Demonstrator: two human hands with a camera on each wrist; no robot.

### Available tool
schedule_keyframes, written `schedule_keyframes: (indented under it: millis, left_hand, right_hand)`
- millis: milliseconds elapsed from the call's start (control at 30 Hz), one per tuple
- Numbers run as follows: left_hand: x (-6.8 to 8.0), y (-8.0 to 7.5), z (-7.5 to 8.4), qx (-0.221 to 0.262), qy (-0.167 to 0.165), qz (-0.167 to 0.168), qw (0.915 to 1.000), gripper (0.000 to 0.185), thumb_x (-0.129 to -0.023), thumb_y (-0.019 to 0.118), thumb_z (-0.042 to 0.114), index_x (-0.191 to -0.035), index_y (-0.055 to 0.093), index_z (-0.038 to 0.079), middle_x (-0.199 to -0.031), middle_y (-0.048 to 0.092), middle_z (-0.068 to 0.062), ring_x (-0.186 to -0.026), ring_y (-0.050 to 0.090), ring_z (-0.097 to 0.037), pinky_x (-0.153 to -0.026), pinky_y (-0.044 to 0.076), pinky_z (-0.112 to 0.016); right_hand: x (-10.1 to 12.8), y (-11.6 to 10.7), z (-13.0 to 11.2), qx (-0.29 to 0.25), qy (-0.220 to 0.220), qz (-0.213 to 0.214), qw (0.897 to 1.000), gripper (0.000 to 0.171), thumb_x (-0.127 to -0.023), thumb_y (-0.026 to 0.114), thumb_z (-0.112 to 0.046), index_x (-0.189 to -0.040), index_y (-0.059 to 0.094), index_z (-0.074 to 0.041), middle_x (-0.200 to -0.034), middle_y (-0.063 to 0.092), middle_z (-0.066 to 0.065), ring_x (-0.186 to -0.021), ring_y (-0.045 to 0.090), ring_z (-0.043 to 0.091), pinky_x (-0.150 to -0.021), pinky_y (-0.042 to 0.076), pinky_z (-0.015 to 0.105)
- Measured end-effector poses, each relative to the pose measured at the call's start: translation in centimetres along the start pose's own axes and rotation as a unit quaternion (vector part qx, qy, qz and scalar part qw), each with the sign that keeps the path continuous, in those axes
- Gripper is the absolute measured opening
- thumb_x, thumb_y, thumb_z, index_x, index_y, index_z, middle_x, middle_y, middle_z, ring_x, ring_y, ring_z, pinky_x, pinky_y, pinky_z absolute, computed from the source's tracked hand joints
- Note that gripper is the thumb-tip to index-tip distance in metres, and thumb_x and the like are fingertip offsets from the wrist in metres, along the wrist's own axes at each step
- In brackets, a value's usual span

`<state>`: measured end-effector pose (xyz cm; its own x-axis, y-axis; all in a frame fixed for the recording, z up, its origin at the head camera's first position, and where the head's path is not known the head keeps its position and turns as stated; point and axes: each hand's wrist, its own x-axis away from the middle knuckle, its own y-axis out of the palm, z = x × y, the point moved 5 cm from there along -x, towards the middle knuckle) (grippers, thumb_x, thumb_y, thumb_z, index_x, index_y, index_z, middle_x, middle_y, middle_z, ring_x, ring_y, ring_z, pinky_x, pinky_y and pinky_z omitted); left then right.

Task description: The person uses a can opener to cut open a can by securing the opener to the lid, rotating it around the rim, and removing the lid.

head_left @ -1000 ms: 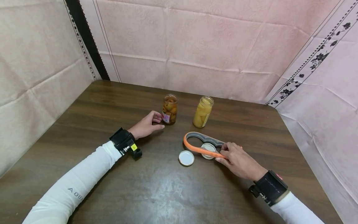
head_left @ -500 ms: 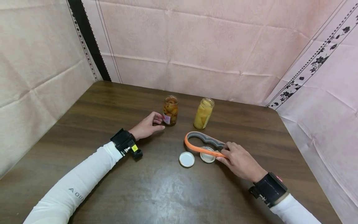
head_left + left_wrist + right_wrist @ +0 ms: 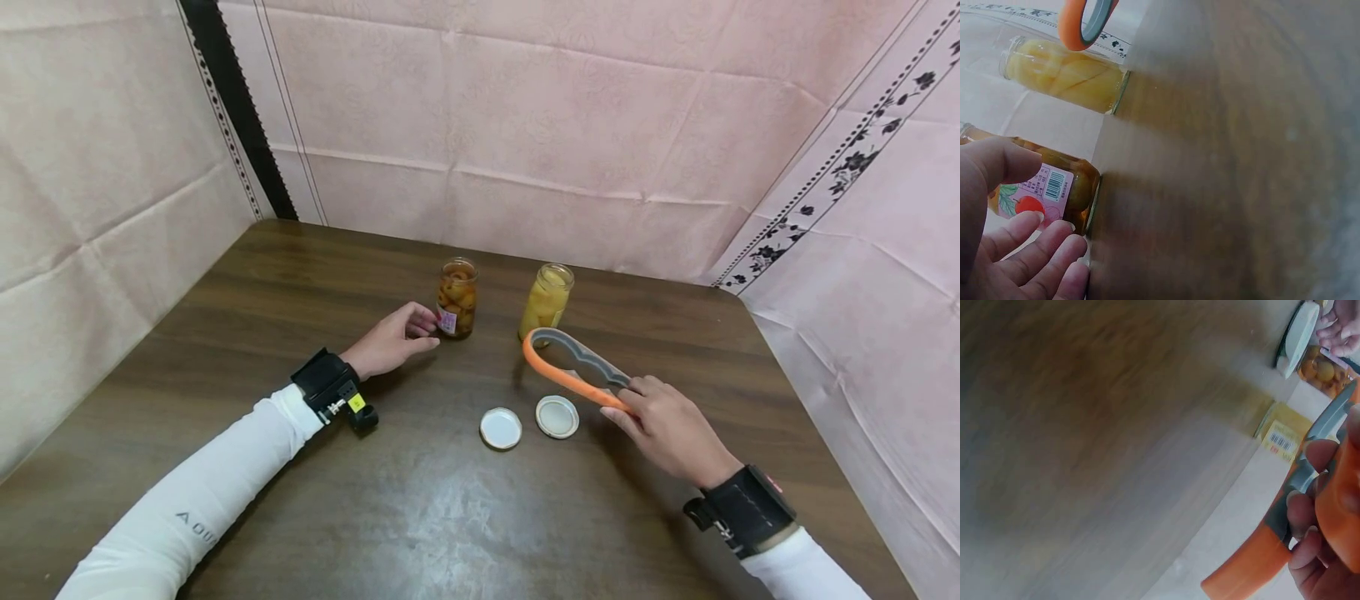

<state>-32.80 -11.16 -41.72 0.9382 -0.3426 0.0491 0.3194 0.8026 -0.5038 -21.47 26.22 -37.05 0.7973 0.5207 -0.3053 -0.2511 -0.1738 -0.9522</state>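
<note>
My right hand (image 3: 660, 421) grips the handle end of an orange and grey jar opener (image 3: 572, 367), lifted off the wooden table (image 3: 420, 517) with its loop in front of the yellow fruit jar (image 3: 545, 302). Two white lids (image 3: 500, 427) (image 3: 557, 416) lie flat on the table below the opener. My left hand (image 3: 393, 340) rests on the table beside the darker fruit jar (image 3: 457, 297), fingers loosely curled near its label (image 3: 1035, 190) without gripping it. Both jars stand upright without lids. The opener's handle (image 3: 1335, 506) fills the right wrist view.
Pink cloth walls (image 3: 525, 125) close in the table on the left, back and right. The table's right edge (image 3: 817, 433) runs close behind my right wrist. Bare wood stretches across the near half of the table.
My right hand has lifted the jar opener off the right lid and carried it up and away toward the yellow jar. The lid stays on the table. My left hand has barely moved.
</note>
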Motion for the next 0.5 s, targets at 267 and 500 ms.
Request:
schedule_keyframes:
  millis: [267, 500]
  left_hand:
    - [0.4, 0.4, 0.9, -0.053, 0.020, -0.011, 0.9983, 0.036, -0.101, 0.065, 0.023, -0.132, 0.054, 0.009, -0.135, 0.059, -0.012, -0.126, 0.056, -0.030, -0.109, 0.046, -0.049]
    - [0.5, 1.1, 1.4, -0.082, 0.038, -0.020, 0.9957, 0.037, -0.099, 0.066, 0.023, -0.132, 0.056, 0.007, -0.134, 0.061, -0.012, -0.125, 0.057, -0.029, -0.108, 0.047, -0.049]
  right_hand:
    - [0.8, -0.1, 1.7, 0.011, 0.020, -0.002, 1.000, 0.018, -0.089, 0.077, -0.030, -0.084, 0.069, -0.015, -0.077, 0.052, -0.004, -0.074, 0.046, 0.013, -0.063, 0.039, 0.031]
    - [1.4, 0.3, 3.2, 0.025, 0.036, -0.005, 0.999, 0.020, -0.090, 0.077, -0.032, -0.083, 0.070, -0.014, -0.078, 0.058, -0.001, -0.071, 0.050, 0.016, -0.061, 0.043, 0.035]
